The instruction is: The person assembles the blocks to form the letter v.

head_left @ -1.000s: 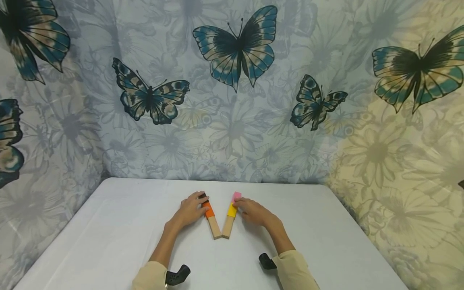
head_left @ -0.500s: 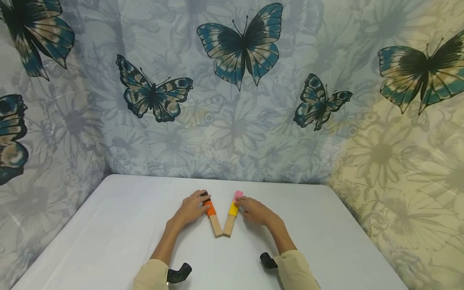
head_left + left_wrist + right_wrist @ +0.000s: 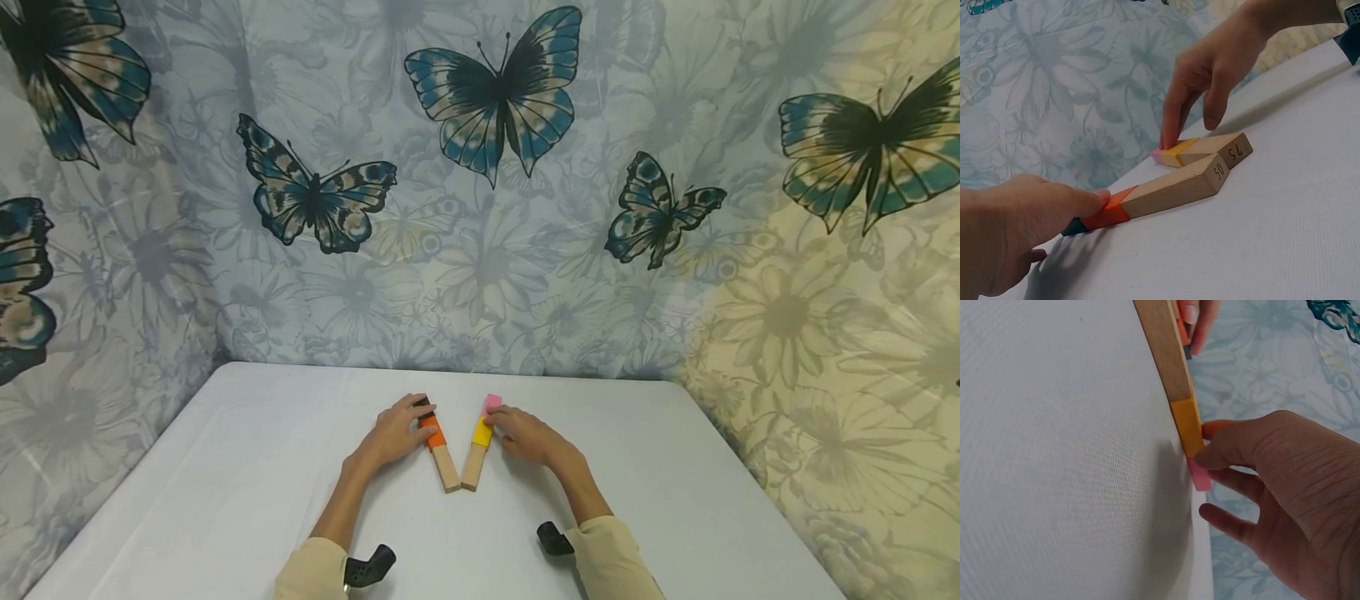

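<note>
Two wooden blocks lie on the white table in a V, their near ends meeting. The left block [image 3: 446, 469], with an orange band and a dark far end, bears "50" on its near face in the left wrist view. My left hand [image 3: 392, 433] grips its coloured part, thumb on the orange band [image 3: 1110, 207]. The right block [image 3: 474, 467] has a yellow band [image 3: 1186, 425] and a pink end [image 3: 1200, 477], and "75" shows on its near face. My right hand [image 3: 527, 435] pinches it where yellow meets pink, its other fingers spread apart.
The white table [image 3: 225, 467] ends at a wall hanging [image 3: 487, 275] printed with butterflies and flowers. Black wrist devices [image 3: 371, 567] sit at both sleeve cuffs, above the table's near part.
The head view has shifted very slightly. Both hands stay on their blocks, and the blocks keep the same V.
</note>
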The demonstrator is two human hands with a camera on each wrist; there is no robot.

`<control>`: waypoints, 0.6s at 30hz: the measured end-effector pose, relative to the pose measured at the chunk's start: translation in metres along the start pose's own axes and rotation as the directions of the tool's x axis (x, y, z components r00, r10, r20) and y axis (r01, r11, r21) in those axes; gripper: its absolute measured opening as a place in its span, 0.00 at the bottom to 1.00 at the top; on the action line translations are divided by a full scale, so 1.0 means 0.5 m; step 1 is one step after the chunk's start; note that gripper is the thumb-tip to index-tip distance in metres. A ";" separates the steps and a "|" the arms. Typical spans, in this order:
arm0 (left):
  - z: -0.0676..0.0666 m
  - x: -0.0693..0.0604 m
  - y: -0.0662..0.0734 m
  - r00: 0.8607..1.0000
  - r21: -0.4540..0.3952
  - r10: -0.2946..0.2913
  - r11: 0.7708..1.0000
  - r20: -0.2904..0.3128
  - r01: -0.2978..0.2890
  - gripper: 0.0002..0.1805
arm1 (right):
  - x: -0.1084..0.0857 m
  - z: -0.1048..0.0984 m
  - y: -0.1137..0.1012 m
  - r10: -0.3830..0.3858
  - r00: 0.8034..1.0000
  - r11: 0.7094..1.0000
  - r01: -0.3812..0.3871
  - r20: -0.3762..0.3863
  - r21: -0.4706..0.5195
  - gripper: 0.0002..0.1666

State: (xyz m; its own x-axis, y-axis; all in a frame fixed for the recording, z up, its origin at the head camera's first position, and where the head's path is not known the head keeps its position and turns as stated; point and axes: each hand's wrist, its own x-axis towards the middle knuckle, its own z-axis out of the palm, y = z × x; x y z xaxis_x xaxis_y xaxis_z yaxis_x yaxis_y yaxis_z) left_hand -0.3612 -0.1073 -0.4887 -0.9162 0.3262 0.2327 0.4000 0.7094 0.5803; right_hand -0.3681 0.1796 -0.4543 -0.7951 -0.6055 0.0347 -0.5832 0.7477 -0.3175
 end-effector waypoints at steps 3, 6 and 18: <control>-0.001 -0.002 0.002 1.000 -0.004 -0.008 1.000 0.001 0.008 0.24 | 0.002 0.001 0.000 -0.005 1.000 1.000 0.005 0.000 -0.013 0.23; -0.003 -0.002 0.008 1.000 -0.012 -0.015 1.000 0.010 0.015 0.26 | 0.002 0.001 0.001 -0.008 1.000 0.999 0.008 -0.003 -0.033 0.23; -0.002 -0.003 0.016 0.996 0.074 -0.003 0.997 0.095 -0.004 0.49 | 0.013 0.013 -0.033 0.123 0.992 0.991 -0.124 -0.022 -0.046 0.37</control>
State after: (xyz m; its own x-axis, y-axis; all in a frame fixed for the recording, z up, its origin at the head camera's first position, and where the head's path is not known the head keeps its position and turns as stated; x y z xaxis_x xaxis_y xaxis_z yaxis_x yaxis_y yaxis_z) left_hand -0.3566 -0.1026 -0.4836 -0.9112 0.3815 0.1558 0.4040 0.7525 0.5202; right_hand -0.3628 0.1615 -0.4550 -0.8642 -0.5029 0.0165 -0.4875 0.8287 -0.2750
